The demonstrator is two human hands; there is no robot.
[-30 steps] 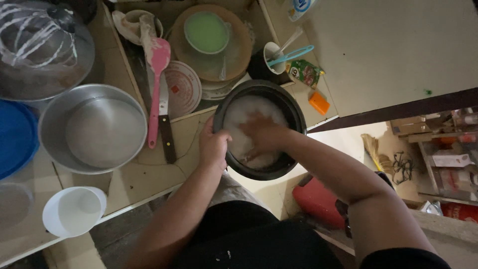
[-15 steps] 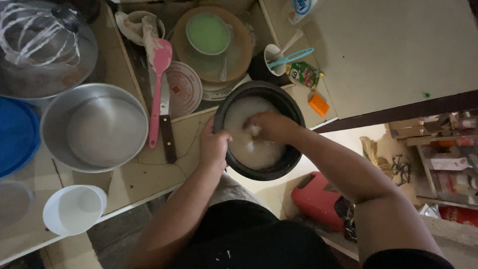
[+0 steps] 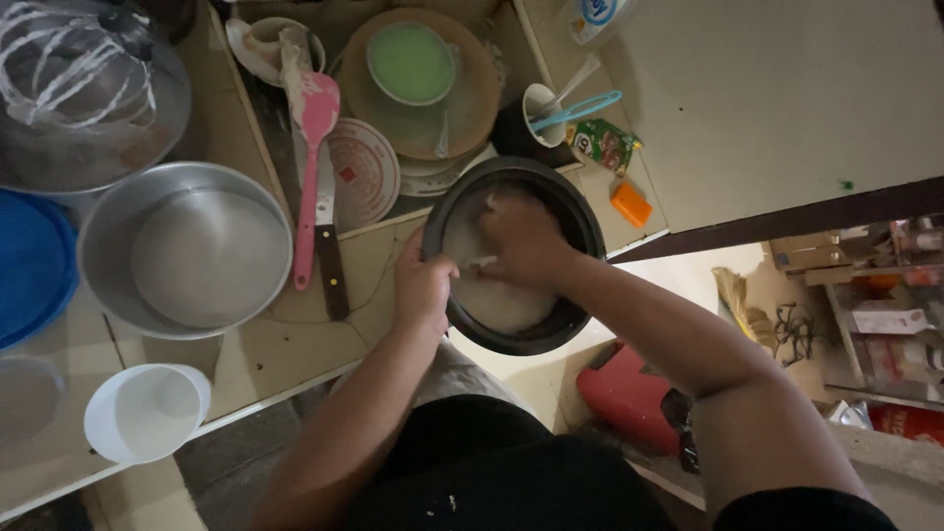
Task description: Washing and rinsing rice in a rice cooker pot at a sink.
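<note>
A round black pot (image 3: pixel 580 221) holding pale milky water and rice sits at the front edge of the tiled counter. My left hand (image 3: pixel 423 285) grips the pot's left rim. My right hand (image 3: pixel 521 241) is inside the pot, fingers bent and dipped into the wet rice. What lies under the fingers is hidden.
To the left are a large metal bowl (image 3: pixel 187 251), a pink spatula (image 3: pixel 313 167), a brown-handled knife (image 3: pixel 329 246), a white cup (image 3: pixel 147 413) and a blue lid (image 3: pixel 34 265). Stacked plates with a green bowl (image 3: pixel 411 64) stand behind. A red object (image 3: pixel 629 398) lies on the floor.
My right hand has shifted inside the pot from the lower middle toward the upper part, stirring the rice. My left hand keeps hold of the rim.
</note>
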